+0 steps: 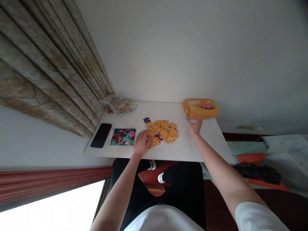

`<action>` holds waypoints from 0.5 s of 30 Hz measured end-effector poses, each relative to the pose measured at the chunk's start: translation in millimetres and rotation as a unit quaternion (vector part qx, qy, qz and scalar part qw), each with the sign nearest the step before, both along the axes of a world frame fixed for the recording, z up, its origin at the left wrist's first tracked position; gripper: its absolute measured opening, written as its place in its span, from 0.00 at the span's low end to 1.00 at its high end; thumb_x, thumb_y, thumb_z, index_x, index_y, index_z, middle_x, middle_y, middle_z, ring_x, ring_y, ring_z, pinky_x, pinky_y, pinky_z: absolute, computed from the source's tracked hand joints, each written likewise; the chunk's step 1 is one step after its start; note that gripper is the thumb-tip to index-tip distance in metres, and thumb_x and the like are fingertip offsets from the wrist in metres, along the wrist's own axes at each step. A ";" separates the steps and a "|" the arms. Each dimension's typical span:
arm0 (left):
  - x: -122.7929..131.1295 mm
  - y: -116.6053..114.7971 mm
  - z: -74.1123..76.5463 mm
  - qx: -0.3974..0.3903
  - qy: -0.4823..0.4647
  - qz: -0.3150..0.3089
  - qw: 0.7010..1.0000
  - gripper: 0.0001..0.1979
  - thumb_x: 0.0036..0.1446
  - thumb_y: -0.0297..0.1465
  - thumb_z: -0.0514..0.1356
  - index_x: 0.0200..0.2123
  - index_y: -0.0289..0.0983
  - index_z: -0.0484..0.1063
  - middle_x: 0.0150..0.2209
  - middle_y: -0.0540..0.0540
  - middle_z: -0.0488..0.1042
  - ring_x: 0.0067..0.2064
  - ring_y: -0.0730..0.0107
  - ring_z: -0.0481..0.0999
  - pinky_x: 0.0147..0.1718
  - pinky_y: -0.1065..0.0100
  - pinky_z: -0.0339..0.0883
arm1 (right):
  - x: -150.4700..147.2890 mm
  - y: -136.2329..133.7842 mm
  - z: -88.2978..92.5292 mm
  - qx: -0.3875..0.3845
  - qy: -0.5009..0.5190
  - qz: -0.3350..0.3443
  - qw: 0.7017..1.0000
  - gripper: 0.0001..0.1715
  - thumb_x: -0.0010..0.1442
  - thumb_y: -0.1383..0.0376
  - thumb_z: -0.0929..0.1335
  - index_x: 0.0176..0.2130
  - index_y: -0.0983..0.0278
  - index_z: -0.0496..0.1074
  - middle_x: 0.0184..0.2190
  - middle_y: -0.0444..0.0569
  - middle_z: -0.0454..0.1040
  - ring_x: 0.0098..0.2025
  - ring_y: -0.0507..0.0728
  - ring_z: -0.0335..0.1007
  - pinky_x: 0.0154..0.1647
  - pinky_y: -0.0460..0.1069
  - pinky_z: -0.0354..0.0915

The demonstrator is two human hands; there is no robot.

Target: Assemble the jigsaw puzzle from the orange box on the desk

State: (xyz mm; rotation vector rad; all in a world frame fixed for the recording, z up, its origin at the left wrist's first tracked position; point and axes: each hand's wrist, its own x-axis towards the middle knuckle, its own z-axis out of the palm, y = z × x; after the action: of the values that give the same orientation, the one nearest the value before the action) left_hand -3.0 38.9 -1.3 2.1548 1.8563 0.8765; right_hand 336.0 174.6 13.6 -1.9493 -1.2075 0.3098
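A heap of jigsaw puzzle pieces (164, 132), mostly with their orange backs showing, lies mid-table. My left hand (141, 143) rests at the heap's left edge, fingers stretched out and touching the nearest pieces. One dark blue piece (146, 120) lies picture side up at the heap's upper left. Beside my left hand is a colourful printed picture card (122, 137). At the right, my right hand (194, 126) is by the front edge of an orange puzzle box (201, 108). Its thumb and fingers are apart with nothing between them; whether they touch the box I cannot tell.
A black phone (101, 135) lies at the left end of the white table (178, 154). Behind it, a clear plastic bag (120, 106) of small sticks or pieces stands near the curtain (57, 54). A wall (173, 51) runs along the table's back edge.
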 end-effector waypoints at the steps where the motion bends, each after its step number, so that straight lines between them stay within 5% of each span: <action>1: -0.6 0.1 -0.7 -0.003 -0.006 0.005 1.000 0.22 0.70 0.38 0.55 0.64 0.38 0.66 0.59 0.35 0.75 0.61 0.51 0.74 0.63 0.51 0.68 | -16.8 -8.4 -1.3 -0.014 -0.022 0.065 0.998 0.41 0.61 0.41 0.70 0.57 0.69 0.70 0.56 0.68 0.72 0.62 0.70 0.66 0.64 0.66 0.62; 6: -2.6 3.6 -1.9 -0.028 -0.034 0.039 0.998 0.23 0.69 0.38 0.56 0.63 0.38 0.67 0.60 0.35 0.75 0.62 0.51 0.74 0.64 0.51 0.67 | -97.2 -20.4 17.8 -0.150 -0.125 0.357 0.913 0.54 0.55 0.38 0.74 0.69 0.59 0.61 0.73 0.63 0.56 0.73 0.70 0.52 0.69 0.65 0.57; 10: -1.0 20.8 3.0 -0.055 -0.041 0.050 0.996 0.26 0.64 0.38 0.61 0.63 0.37 0.68 0.63 0.35 0.73 0.65 0.49 0.72 0.65 0.51 0.64 | -129.8 -9.9 37.6 -0.274 -0.182 0.392 0.859 0.66 0.50 0.35 0.75 0.74 0.54 0.50 0.77 0.62 0.44 0.76 0.78 0.42 0.67 0.75 0.53; 15: 11.4 58.2 12.2 -0.145 -0.039 0.071 0.986 0.34 0.54 0.37 0.69 0.63 0.41 0.66 0.59 0.34 0.76 0.62 0.41 0.73 0.60 0.50 0.67 | -139.5 -2.2 43.6 -0.285 -0.213 0.398 0.845 0.68 0.47 0.43 0.80 0.74 0.56 0.51 0.72 0.66 0.56 0.71 0.79 0.51 0.64 0.76 0.56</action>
State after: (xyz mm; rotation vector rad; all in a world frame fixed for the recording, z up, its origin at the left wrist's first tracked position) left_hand 8.4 97.2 10.9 1.8105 1.9766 0.6562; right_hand 196.5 172.4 57.2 -1.9310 -2.4415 0.7544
